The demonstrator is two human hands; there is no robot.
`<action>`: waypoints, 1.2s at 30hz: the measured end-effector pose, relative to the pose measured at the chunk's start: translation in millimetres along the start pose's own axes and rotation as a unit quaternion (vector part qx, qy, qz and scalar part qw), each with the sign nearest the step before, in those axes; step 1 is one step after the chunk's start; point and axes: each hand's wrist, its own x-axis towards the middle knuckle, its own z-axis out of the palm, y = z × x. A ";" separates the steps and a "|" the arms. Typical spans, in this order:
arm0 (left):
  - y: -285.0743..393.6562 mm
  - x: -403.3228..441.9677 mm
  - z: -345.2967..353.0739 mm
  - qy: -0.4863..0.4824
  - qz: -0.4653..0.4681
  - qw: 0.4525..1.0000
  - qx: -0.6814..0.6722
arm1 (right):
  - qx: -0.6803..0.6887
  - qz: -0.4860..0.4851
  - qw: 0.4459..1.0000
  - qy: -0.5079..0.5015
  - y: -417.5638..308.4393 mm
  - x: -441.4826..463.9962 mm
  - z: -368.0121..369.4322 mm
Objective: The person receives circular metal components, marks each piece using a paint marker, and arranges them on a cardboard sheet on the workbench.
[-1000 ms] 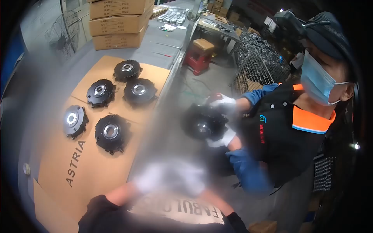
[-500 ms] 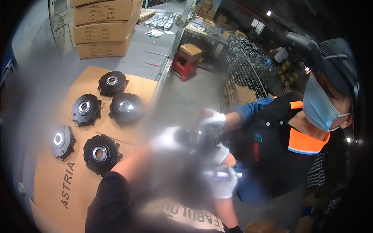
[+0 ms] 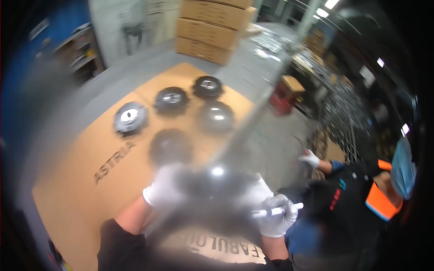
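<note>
My left hand (image 3: 165, 187), in a white glove, grips the side of a dark round part (image 3: 212, 183) in front of my chest. The part is badly smeared, with one bright spot on top, and my left fingertips are lost in the blur. My right hand (image 3: 280, 221), also gloved, is closed around a white marker (image 3: 278, 210) held crosswise at the part's right side. A blurred white glove-like shape shows between the part and this hand. Beyond my left hand, a black round housing (image 3: 171, 147) lies on the cardboard.
More black housings with metal centres, such as one housing (image 3: 130, 118), lie on the cardboard sheet (image 3: 90, 189). Stacked cartons (image 3: 205, 34) stand behind. A masked co-worker (image 3: 352, 194) is at the right, one gloved hand (image 3: 310, 159) out. A red stool (image 3: 285, 95) is on the floor.
My view has swung left. The dark part and my left hand are now in front of my chest, and the co-worker's hand has drawn away to the right. The marker stays in my right hand.
</note>
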 end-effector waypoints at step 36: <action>-43.7 -143.5 -118.5 0.272 -0.204 0.839 0.424 | -0.246 0.240 0.822 -0.454 278.7 13.8 194.3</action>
